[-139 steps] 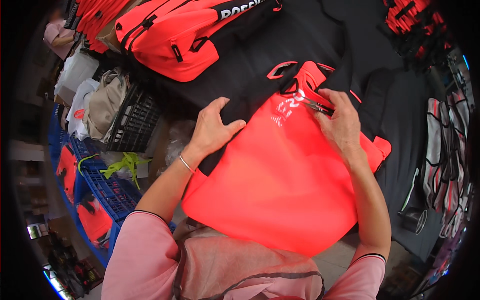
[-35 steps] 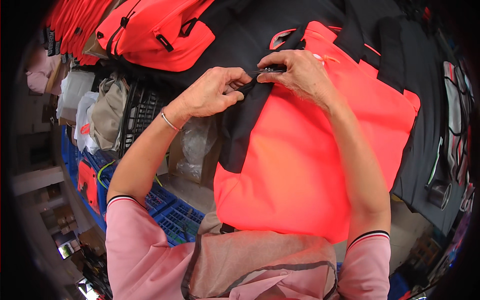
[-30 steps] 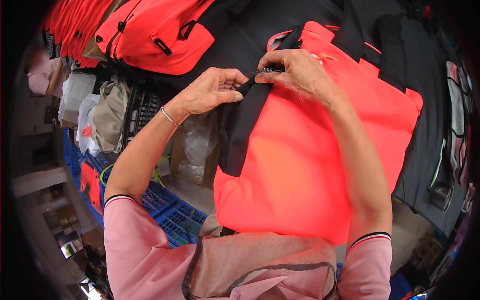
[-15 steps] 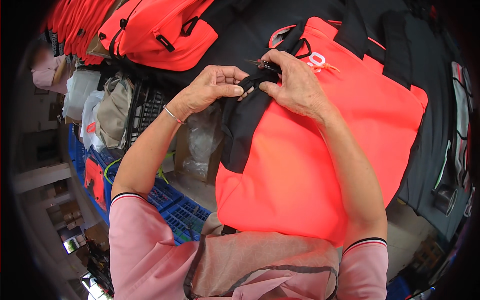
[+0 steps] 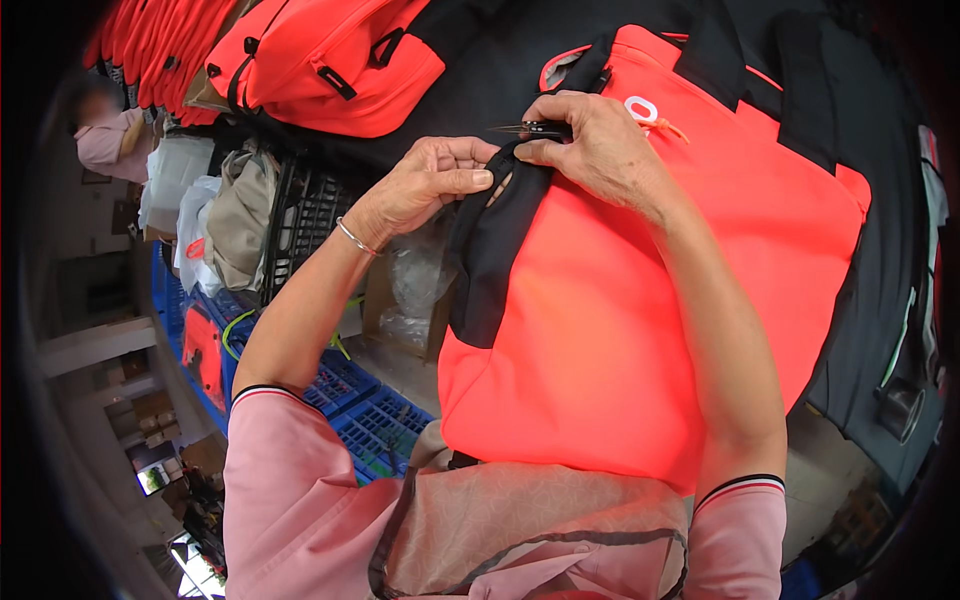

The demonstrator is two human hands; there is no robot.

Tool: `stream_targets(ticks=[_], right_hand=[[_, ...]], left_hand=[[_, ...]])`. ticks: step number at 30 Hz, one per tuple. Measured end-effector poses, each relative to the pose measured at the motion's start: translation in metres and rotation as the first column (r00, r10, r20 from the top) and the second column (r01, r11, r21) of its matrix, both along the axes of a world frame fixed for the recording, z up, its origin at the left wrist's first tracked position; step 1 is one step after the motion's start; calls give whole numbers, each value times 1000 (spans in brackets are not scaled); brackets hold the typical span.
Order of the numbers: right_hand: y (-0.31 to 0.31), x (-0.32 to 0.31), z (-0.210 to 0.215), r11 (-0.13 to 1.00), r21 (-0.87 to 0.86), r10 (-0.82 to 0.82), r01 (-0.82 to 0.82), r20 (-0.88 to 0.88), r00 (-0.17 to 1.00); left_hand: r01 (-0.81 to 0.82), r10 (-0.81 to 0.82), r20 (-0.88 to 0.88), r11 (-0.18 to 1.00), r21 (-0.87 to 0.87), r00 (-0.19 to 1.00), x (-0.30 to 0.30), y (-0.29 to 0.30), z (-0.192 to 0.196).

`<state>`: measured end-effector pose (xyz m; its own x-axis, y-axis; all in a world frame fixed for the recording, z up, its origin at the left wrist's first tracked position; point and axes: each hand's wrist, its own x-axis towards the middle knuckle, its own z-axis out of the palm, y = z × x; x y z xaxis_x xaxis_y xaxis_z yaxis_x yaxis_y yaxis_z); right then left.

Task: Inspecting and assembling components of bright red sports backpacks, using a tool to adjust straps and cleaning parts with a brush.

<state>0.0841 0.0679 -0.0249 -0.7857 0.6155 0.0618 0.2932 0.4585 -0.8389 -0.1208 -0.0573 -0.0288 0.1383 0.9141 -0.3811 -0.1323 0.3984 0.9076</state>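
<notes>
A bright coral bag (image 5: 640,330) with black trim lies in front of me, its lower end against my apron (image 5: 540,510). At its left side, my left hand (image 5: 425,190) pinches the edge of the black side panel (image 5: 490,285) between thumb and fingers. A fingertip shows through a gap in the black fabric. My right hand (image 5: 605,150) is closed around small dark thread snips (image 5: 545,130), whose thin blades point left above the panel. Its thumb and finger also meet at the black fabric edge. An orange cord (image 5: 664,127) lies beside the right hand.
Another coral bag (image 5: 335,70) rests on the dark tabletop (image 5: 480,75), beside stacked coral pieces (image 5: 160,50). To the left are a black crate (image 5: 295,225), a grey-beige cloth bundle (image 5: 240,220) and blue crates (image 5: 375,430). A metal cup (image 5: 900,408) is at far right. Another person (image 5: 110,140) is at upper left.
My hands have drawn slightly apart along the black edge, and a gap in the fabric shows between them. The right hand has turned a little, with the snips lying flatter. The view has shifted slightly.
</notes>
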Motion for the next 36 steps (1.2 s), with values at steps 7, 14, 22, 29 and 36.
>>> stream_targets(ticks=[7,14,22,29,36], right_hand=[[-3,2,-9,995,69,-64,66,-39,997],[-11,2,-10,992,96,-83,85,-17,996],[-74,16,-13,995,-95,-45,17,-294,955],[-101,39,-19,851,477,284,-219,-68,956],[-105,38,-27,856,438,349,-273,-99,932]], left_hand=[[-57,49,-213,998,-35,976,14,-21,23],[-9,-149,-427,938,-348,892,24,-65,39],[-178,141,-324,980,-88,936,35,-90,11],[-205,185,-209,975,-82,960,37,-95,3],[-278,264,-175,959,-62,948,46,-104,-10]])
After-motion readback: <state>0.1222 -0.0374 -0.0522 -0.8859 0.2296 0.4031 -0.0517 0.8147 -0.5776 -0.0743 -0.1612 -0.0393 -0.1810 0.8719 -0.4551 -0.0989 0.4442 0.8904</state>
